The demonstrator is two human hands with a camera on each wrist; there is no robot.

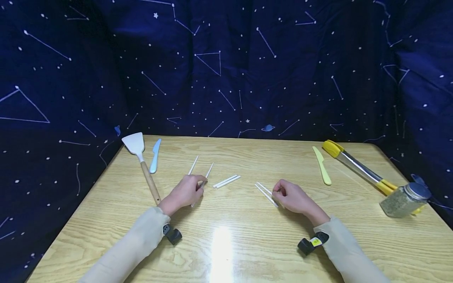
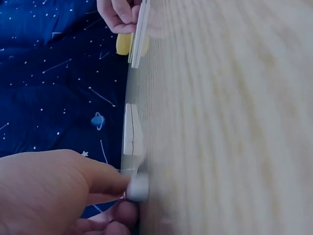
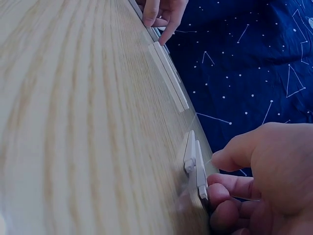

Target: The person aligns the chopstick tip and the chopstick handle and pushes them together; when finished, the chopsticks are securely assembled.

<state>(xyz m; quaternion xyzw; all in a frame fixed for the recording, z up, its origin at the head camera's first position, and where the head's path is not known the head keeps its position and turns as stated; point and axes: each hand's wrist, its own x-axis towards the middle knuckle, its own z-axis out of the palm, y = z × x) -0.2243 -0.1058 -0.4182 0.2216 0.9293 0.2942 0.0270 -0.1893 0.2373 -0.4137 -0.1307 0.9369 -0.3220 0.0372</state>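
Observation:
My left hand (image 1: 186, 191) pinches a slim white stick (image 1: 209, 170) between thumb and fingers, its blurred near end (image 2: 139, 187) showing in the left wrist view. Another white stick (image 1: 193, 165) runs partly behind that hand. Two more white sticks (image 1: 226, 181) lie side by side on the wooden table between the hands. At the right, my right hand (image 1: 291, 196) is low over the table with fingers loosely bent. Beside its fingertips lies a pair of white sticks (image 1: 265, 195); a gap shows between thumb and forefinger in the right wrist view.
A white spatula (image 1: 134, 144) with a wooden handle and a blue knife (image 1: 155, 156) lie at left. To the right are a yellow-green knife (image 1: 321, 166), yellow-tipped tongs (image 1: 359, 168) and a jar of dried herbs (image 1: 403, 200). A starry dark-blue cloth (image 1: 226, 106) hangs behind the table (image 1: 265, 247).

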